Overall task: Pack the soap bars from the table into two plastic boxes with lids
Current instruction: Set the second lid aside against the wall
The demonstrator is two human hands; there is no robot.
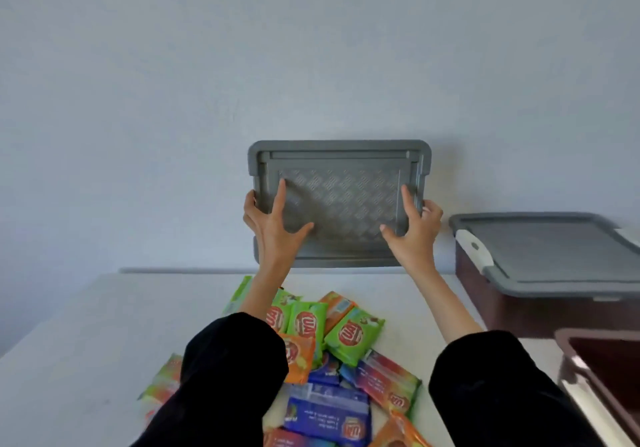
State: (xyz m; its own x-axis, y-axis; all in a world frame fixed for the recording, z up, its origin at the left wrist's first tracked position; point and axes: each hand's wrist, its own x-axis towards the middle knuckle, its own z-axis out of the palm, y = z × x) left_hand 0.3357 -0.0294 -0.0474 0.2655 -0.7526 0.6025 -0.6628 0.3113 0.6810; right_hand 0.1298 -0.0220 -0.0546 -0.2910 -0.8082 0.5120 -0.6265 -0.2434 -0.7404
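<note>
Both hands are clamped on the grey lid (341,200). The left hand (273,225) grips its left side and the right hand (415,228) its right side, each with the forefinger and thumb laid on the patterned face and the other fingers curled round the rim. The lid stands upright, close to the wall (311,48), above the far edge of the tabletop (86,342). I cannot tell if it touches the wall or rests on the tabletop. The soap bars (346,342) lie in a loose heap in the middle of the tabletop, reaching to its near edge, right under the forearms. None of them shows inside a box. A closed box (540,294) stands at the far right corner, and an open box (595,360) is at the near right, partly out of view. The main risk, as I judge it, is the lid itself. If it is left leaning on the wall with a smooth tabletop under it, the lower edge may slide forward, and the lid may fall flat on the heap and scatter the bars. If the hands let go unevenly, it may tip to one side, toward the closed box. A second risk is the sleeves (235,360). When the arms draw back low over the heap, they may drag some bars off the near edge.
</note>
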